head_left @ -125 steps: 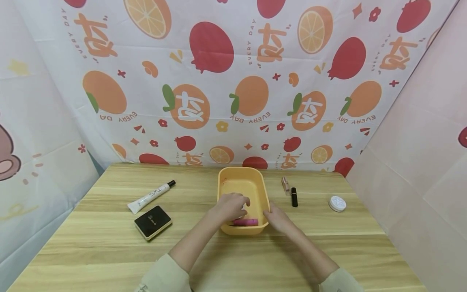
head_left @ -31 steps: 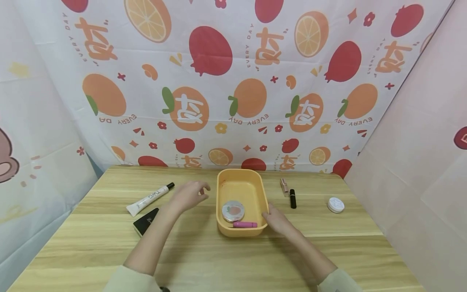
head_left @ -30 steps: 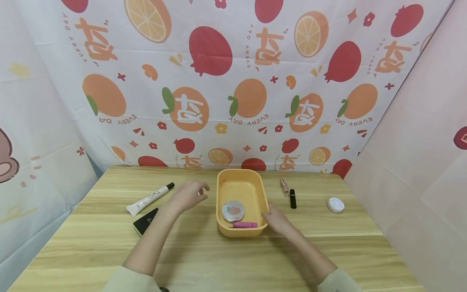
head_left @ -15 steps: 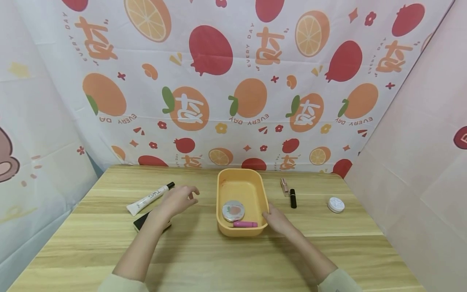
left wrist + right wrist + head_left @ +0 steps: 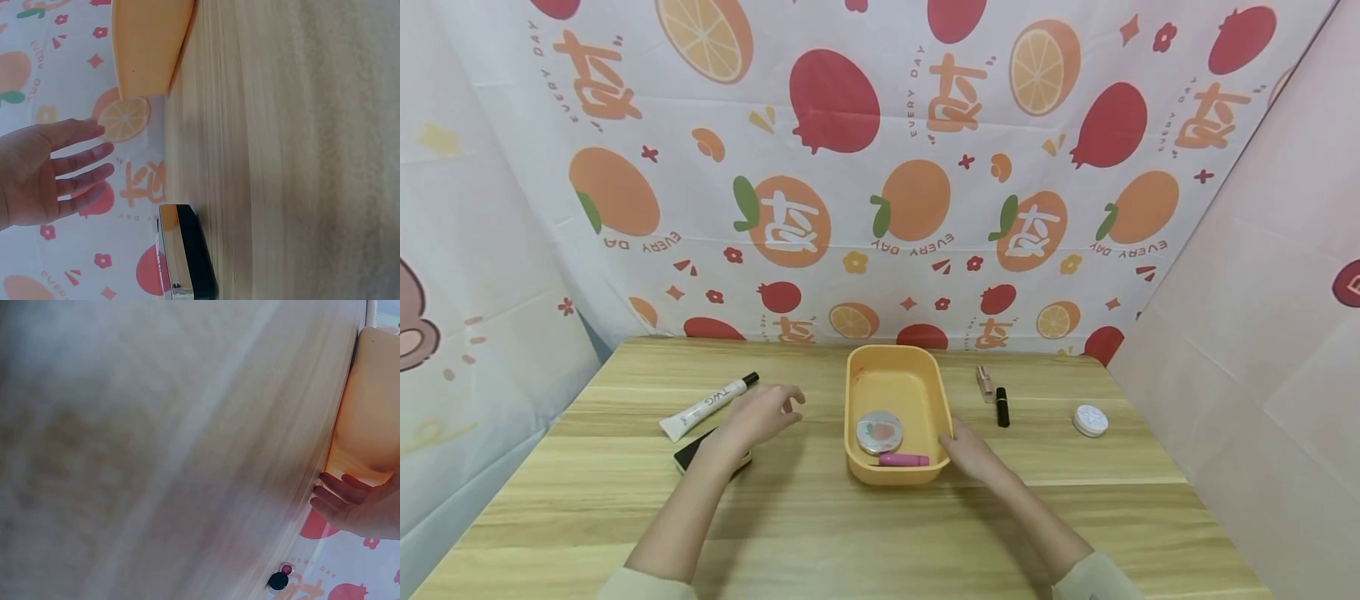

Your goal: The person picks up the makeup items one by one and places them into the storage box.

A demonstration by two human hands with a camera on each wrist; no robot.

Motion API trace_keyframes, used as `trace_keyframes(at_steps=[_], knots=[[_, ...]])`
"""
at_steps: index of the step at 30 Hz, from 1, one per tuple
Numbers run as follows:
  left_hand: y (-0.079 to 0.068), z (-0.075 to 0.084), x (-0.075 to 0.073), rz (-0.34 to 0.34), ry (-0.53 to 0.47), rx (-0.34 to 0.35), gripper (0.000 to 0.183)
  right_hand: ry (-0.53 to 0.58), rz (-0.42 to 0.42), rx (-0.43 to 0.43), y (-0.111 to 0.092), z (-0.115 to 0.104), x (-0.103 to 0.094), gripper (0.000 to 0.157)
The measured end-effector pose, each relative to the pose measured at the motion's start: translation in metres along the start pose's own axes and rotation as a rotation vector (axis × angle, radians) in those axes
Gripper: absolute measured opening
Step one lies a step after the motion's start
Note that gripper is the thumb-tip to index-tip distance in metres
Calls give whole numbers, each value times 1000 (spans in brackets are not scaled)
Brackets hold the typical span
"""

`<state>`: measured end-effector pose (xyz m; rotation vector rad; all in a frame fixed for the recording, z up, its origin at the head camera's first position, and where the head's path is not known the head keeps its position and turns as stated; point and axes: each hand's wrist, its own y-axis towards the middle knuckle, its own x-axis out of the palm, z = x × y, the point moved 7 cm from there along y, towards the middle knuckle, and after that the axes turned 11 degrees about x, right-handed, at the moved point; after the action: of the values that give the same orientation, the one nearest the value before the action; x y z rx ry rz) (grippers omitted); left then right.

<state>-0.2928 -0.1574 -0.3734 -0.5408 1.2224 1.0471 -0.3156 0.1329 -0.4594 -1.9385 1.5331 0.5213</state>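
A yellow plastic bin stands mid-table; a round compact with a peach print and a pink tube lie in its near end. My right hand holds the bin's right side, thumb at the rim and fingers along the outer wall. Relaxed and holding nothing, my left hand hovers left of the bin; its fingers are spread loosely in the left wrist view. Below that forearm, partly hidden, is a black square compact. A white tube with a black cap lies behind it.
Right of the bin lie a pink lipstick and a black lipstick. Farther right sits a round white case. A fruit-print cloth hangs along the table's back edge.
My left hand has come out of the bin, where the round compact now shows, and moved left toward the black compact, slowing lately. The right hand stays at the bin's side.
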Motion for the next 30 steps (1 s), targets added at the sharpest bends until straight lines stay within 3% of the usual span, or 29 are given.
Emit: trace_keyframes(at_steps=[18,30], knots=[[-19,-13,-5,-19,-31,-59,21,-20,2,-39,-4,-5,-2,47],[-34,-25,-7,-44,-45,-99,26,-6,4,-9,-1,0,0,47]])
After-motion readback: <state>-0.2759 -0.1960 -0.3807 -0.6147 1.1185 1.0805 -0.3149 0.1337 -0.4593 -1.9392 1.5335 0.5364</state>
